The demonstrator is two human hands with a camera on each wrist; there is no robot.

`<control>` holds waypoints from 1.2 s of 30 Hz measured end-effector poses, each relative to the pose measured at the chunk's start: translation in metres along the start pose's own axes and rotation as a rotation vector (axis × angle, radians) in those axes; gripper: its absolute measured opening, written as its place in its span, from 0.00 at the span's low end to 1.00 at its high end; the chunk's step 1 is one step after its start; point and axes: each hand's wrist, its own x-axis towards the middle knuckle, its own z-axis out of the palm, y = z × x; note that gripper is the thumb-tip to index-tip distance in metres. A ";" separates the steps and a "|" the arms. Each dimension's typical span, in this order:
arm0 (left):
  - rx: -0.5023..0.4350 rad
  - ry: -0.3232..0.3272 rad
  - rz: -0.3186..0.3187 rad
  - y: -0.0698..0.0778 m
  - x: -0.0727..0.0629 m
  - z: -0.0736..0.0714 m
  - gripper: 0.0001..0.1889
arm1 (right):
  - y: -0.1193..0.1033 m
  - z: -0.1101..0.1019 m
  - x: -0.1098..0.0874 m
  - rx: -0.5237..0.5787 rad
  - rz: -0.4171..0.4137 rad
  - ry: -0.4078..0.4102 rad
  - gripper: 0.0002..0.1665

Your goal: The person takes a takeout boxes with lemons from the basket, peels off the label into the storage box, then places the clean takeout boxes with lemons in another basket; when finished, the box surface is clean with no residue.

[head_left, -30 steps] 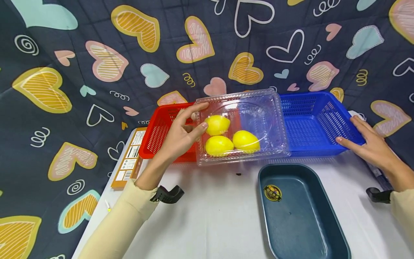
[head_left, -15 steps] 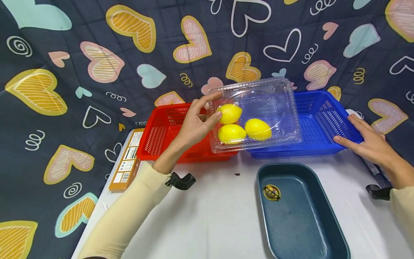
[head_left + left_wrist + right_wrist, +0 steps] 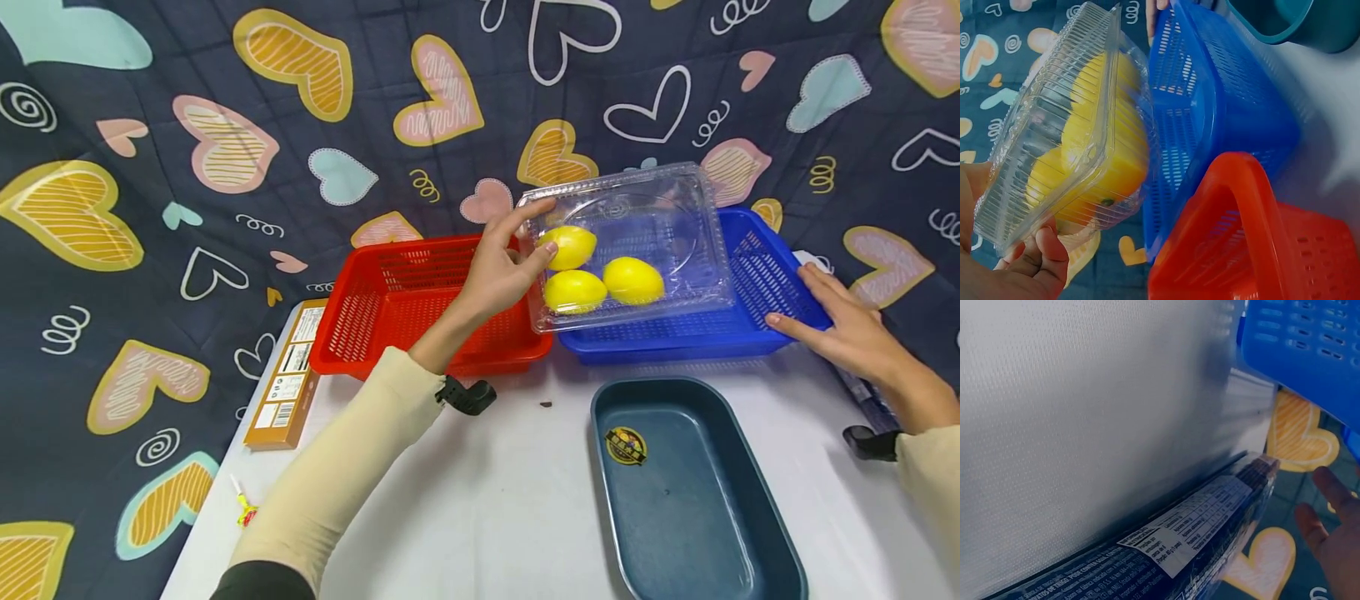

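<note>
My left hand (image 3: 498, 271) pinches the left edge of a clear plastic clamshell container (image 3: 693, 242), thumb on the near face and fingers behind. Three yellow lemons (image 3: 633, 281) lie bunched inside it, toward the hand. The container is raised and tilted over the blue plastic basket (image 3: 675, 342), hiding part of it. In the left wrist view the container's ribbed side (image 3: 1029, 119) shows with the lemons behind it. My right hand (image 3: 858, 337) holds the blue basket's right rim, thumb toward the inside and fingers along the outside.
A red basket (image 3: 420, 304) stands left of the blue one. In front is a dark teal tub (image 3: 675, 500). A brown box (image 3: 285, 383) and a lollipop (image 3: 246, 508) lie at left. A dark blue printed package (image 3: 1166, 550) lies at right. Behind hangs a heart-patterned cloth (image 3: 330, 150).
My left hand has carried the container with the lemons right and upward, from in front of both baskets to over the blue one. The right hand stays at the blue basket's rim.
</note>
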 end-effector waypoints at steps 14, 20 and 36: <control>0.135 -0.058 -0.052 -0.020 0.029 0.038 0.27 | 0.001 -0.002 0.003 -0.001 -0.012 -0.061 0.60; 0.168 -0.070 -0.068 -0.025 0.041 0.057 0.27 | 0.003 -0.005 0.001 -0.003 0.005 -0.067 0.61; 0.274 -0.161 -0.178 -0.038 0.055 0.091 0.27 | 0.003 -0.005 0.000 0.024 0.016 -0.072 0.62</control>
